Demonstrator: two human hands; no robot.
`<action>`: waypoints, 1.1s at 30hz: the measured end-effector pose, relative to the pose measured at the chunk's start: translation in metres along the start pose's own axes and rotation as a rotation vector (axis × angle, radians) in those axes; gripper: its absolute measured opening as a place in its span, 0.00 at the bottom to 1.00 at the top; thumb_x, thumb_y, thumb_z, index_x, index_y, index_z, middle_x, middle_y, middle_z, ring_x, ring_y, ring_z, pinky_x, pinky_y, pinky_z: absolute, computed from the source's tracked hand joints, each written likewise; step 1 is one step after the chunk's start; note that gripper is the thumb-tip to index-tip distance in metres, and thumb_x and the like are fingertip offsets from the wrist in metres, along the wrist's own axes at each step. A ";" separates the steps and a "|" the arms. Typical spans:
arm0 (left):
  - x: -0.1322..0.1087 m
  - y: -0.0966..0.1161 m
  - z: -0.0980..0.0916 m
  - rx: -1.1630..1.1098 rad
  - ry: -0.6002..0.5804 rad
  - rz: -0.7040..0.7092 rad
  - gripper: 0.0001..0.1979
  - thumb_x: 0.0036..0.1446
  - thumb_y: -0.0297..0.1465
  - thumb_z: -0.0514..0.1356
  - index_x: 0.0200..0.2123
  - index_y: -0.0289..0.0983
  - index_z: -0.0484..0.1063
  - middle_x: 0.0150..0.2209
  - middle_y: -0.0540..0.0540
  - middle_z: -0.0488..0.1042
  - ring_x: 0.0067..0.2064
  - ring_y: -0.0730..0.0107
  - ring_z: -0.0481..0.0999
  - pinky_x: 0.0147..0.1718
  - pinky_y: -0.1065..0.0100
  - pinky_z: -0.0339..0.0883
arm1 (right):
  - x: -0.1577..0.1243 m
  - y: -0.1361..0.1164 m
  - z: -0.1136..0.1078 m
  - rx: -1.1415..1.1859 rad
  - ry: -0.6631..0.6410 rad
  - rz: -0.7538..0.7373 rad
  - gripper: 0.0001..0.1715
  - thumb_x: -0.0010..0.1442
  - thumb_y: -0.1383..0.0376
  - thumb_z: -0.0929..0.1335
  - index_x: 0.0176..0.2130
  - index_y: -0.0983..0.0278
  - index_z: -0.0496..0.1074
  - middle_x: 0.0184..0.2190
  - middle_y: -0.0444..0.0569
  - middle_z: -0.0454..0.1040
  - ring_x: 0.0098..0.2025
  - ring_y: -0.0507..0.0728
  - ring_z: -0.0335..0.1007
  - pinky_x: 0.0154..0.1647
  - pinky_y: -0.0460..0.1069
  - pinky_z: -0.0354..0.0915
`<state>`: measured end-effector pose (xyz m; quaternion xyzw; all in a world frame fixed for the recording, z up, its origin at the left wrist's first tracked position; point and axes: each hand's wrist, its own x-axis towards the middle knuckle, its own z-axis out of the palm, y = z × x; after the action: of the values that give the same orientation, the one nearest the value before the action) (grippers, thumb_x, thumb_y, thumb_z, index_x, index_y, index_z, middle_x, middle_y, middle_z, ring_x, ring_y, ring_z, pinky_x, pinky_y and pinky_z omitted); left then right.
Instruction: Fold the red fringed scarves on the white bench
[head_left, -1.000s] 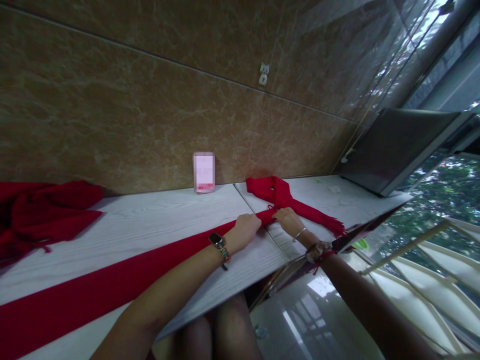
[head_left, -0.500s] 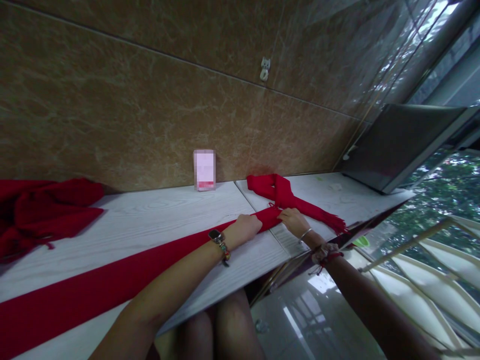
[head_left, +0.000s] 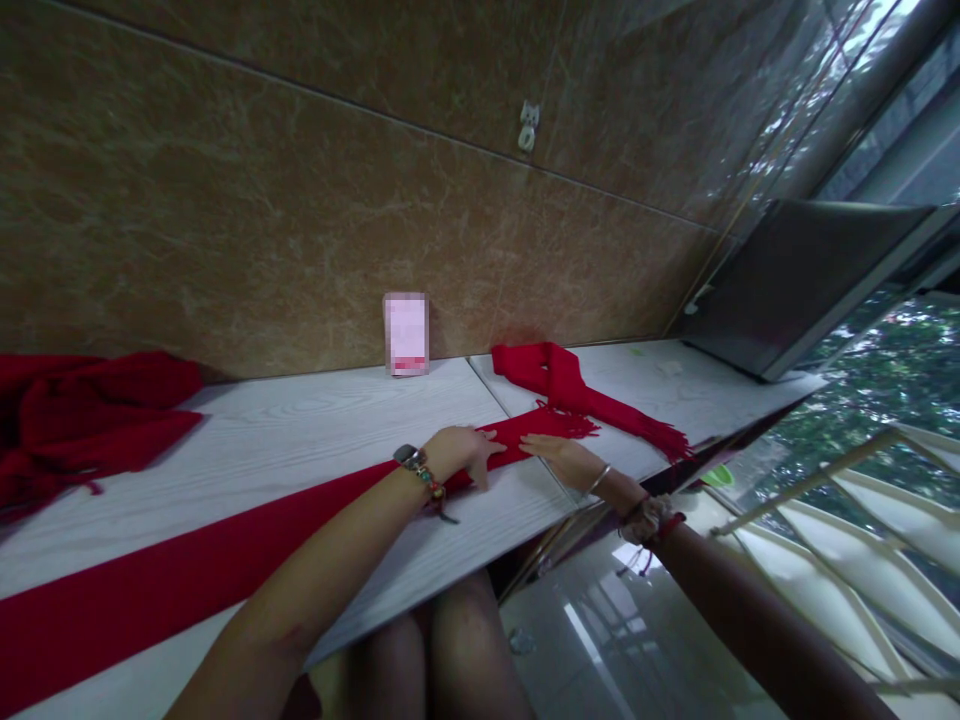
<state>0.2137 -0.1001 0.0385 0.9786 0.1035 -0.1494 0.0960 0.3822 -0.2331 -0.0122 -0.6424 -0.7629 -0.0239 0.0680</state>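
Note:
A long red scarf [head_left: 225, 535] runs lengthwise along the white tabletop, its fringed end lying to the right. My left hand [head_left: 461, 452] rests on the scarf near that end, fingers spread. Just to its right, my right hand [head_left: 559, 458] lies with its fingers stretched out and touching the cloth close to the fringe. Behind the fringed end, a second red scarf [head_left: 566, 385] lies in a loop, its own fringe pointing towards the front edge. Neither hand grips anything.
A bunched red cloth [head_left: 97, 420] lies at the table's far left. A blurred pink-and-white upright object [head_left: 407, 335] leans on the brown wall [head_left: 262, 220]. A dark grey box-like object [head_left: 810, 280] stands at the right end. The front edge runs above my knees [head_left: 465, 640].
My left hand has opened and shifted slightly left. My right hand has let go of the scarf's end and moved left onto it; the fringe now lies spread out.

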 end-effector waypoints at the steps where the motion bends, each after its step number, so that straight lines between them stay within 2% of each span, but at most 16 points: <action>1: -0.004 -0.003 0.002 0.006 -0.033 0.004 0.37 0.41 0.38 0.65 0.56 0.44 0.58 0.61 0.41 0.53 0.58 0.47 0.55 0.51 0.54 0.54 | 0.000 -0.001 0.000 0.009 0.002 0.002 0.30 0.49 0.80 0.58 0.50 0.65 0.68 0.51 0.50 0.69 0.53 0.56 0.63 0.54 0.51 0.61; 3: -0.016 -0.011 0.011 0.043 -0.053 0.011 0.34 0.51 0.44 0.57 0.60 0.44 0.50 0.63 0.42 0.44 0.62 0.48 0.45 0.54 0.52 0.48 | 0.000 -0.001 -0.001 0.022 0.009 -0.002 0.30 0.49 0.80 0.58 0.50 0.66 0.68 0.51 0.51 0.68 0.53 0.56 0.62 0.54 0.50 0.61; 5: -0.030 -0.020 0.025 0.070 0.086 0.029 0.28 0.59 0.44 0.47 0.61 0.44 0.47 0.63 0.43 0.42 0.63 0.51 0.41 0.55 0.50 0.43 | 0.002 -0.001 -0.004 0.026 -0.005 0.000 0.30 0.49 0.80 0.57 0.49 0.67 0.68 0.50 0.52 0.69 0.53 0.56 0.63 0.54 0.51 0.61; 7: -0.043 -0.030 0.038 0.092 0.181 0.072 0.25 0.62 0.42 0.42 0.61 0.46 0.47 0.63 0.45 0.43 0.63 0.52 0.40 0.55 0.49 0.41 | 0.006 -0.001 -0.008 0.011 -0.042 0.011 0.29 0.49 0.80 0.57 0.48 0.67 0.69 0.50 0.53 0.69 0.52 0.55 0.64 0.54 0.52 0.61; 10: -0.053 -0.042 0.049 0.098 0.230 0.157 0.22 0.62 0.42 0.41 0.59 0.51 0.50 0.63 0.48 0.44 0.63 0.53 0.37 0.55 0.49 0.38 | 0.012 -0.004 -0.015 -0.016 -0.082 0.045 0.27 0.49 0.78 0.58 0.47 0.69 0.69 0.48 0.55 0.70 0.51 0.55 0.64 0.53 0.53 0.61; 14: -0.057 -0.045 0.048 0.070 0.230 0.202 0.21 0.62 0.43 0.41 0.57 0.52 0.56 0.63 0.47 0.44 0.63 0.50 0.37 0.56 0.50 0.36 | 0.019 -0.019 -0.021 -0.086 -0.061 0.067 0.22 0.49 0.77 0.60 0.43 0.69 0.72 0.44 0.56 0.73 0.49 0.57 0.66 0.52 0.56 0.60; 17: -0.059 -0.043 0.044 0.049 0.231 0.216 0.20 0.62 0.42 0.41 0.56 0.52 0.56 0.63 0.48 0.45 0.63 0.52 0.37 0.56 0.50 0.36 | 0.025 -0.036 -0.021 -0.130 0.027 -0.014 0.19 0.52 0.73 0.62 0.43 0.67 0.71 0.44 0.55 0.73 0.49 0.58 0.65 0.52 0.58 0.59; 20: -0.060 -0.044 0.044 0.010 0.269 0.231 0.19 0.63 0.39 0.42 0.56 0.51 0.57 0.62 0.49 0.48 0.62 0.55 0.42 0.57 0.52 0.39 | 0.032 -0.048 -0.016 -0.162 0.036 -0.104 0.18 0.53 0.71 0.64 0.45 0.67 0.70 0.44 0.55 0.73 0.47 0.57 0.66 0.49 0.54 0.61; 22: -0.057 -0.047 0.043 -0.039 0.322 0.225 0.20 0.62 0.36 0.44 0.56 0.44 0.59 0.61 0.45 0.51 0.61 0.58 0.49 0.56 0.57 0.44 | 0.035 -0.050 -0.011 -0.212 0.014 -0.125 0.18 0.55 0.73 0.63 0.46 0.67 0.70 0.42 0.54 0.73 0.45 0.55 0.67 0.46 0.51 0.63; 26: -0.040 -0.051 0.029 -0.207 0.413 0.101 0.18 0.57 0.29 0.49 0.50 0.34 0.67 0.51 0.41 0.67 0.51 0.64 0.66 0.51 0.67 0.55 | 0.038 -0.048 -0.005 -0.323 0.022 -0.120 0.18 0.57 0.75 0.60 0.46 0.65 0.69 0.40 0.53 0.74 0.42 0.55 0.68 0.39 0.50 0.64; 29: -0.016 -0.050 0.013 -0.375 0.327 -0.057 0.15 0.52 0.30 0.53 0.43 0.32 0.71 0.45 0.40 0.72 0.46 0.62 0.69 0.47 0.67 0.58 | 0.039 -0.049 -0.003 -0.378 0.081 -0.114 0.15 0.59 0.73 0.60 0.43 0.66 0.71 0.37 0.53 0.74 0.40 0.56 0.67 0.37 0.50 0.62; 31: 0.001 -0.049 0.003 -0.447 0.270 -0.107 0.14 0.51 0.31 0.54 0.39 0.31 0.72 0.41 0.40 0.74 0.42 0.62 0.70 0.42 0.67 0.60 | 0.041 -0.052 -0.004 -0.416 0.114 -0.126 0.13 0.59 0.72 0.61 0.40 0.66 0.72 0.35 0.53 0.73 0.38 0.56 0.66 0.36 0.50 0.61; 33: 0.016 -0.049 -0.004 -0.497 0.214 -0.120 0.11 0.49 0.30 0.56 0.33 0.31 0.73 0.33 0.43 0.75 0.35 0.65 0.71 0.35 0.69 0.62 | 0.041 -0.054 -0.006 -0.457 0.134 -0.148 0.11 0.59 0.70 0.62 0.39 0.66 0.72 0.32 0.51 0.73 0.36 0.56 0.65 0.33 0.50 0.60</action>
<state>0.2181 -0.0493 0.0299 0.9275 0.2044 -0.0206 0.3124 0.3226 -0.2028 0.0017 -0.5806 -0.7764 -0.2435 -0.0307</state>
